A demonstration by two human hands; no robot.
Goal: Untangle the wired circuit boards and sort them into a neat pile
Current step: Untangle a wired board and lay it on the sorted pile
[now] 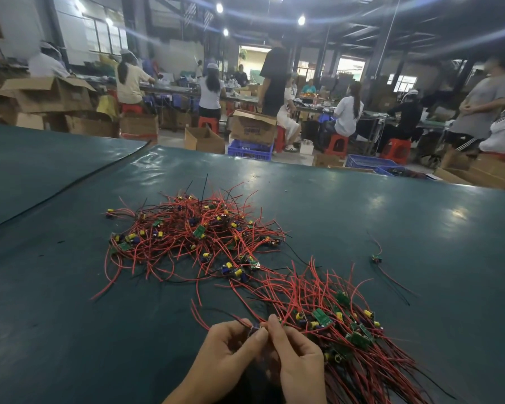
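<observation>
Currently, one small circuit board point(255, 329) is pinched between both your hands, on the near side of the tangled heap point(193, 231).

- Left hand point(231, 342): fingers curled, thumb and forefinger tips closed on the board's left edge.
- Right hand point(295, 354): forefinger and thumb closed on its right edge, the other fingers loosely bent below.
- Held board: mostly hidden by your fingertips; only a dark component shows. Its red leads trail away to the left and slightly toward the heap, with a thin black lead beside them. I cannot tell which way the board's face is turned.
- Tangled heap: green boards with yellow and blue cylindrical parts. Red and black wires loop in every direction, so it has no single axis.
- Sorted pile point(341, 325): near and right of the heap, touching your right hand. The boards are bunched at its middle. The wires are combed roughly parallel, so the long axis runs diagonally from the heap's near edge down to the right.
- Stray board point(376, 259): alone, well to the right of the heap, its leads running near-right.
- Table mat point(70, 287): dark green and glossy.
- Black cable point(70, 182): lies diagonally, left of and beyond the heap.
</observation>
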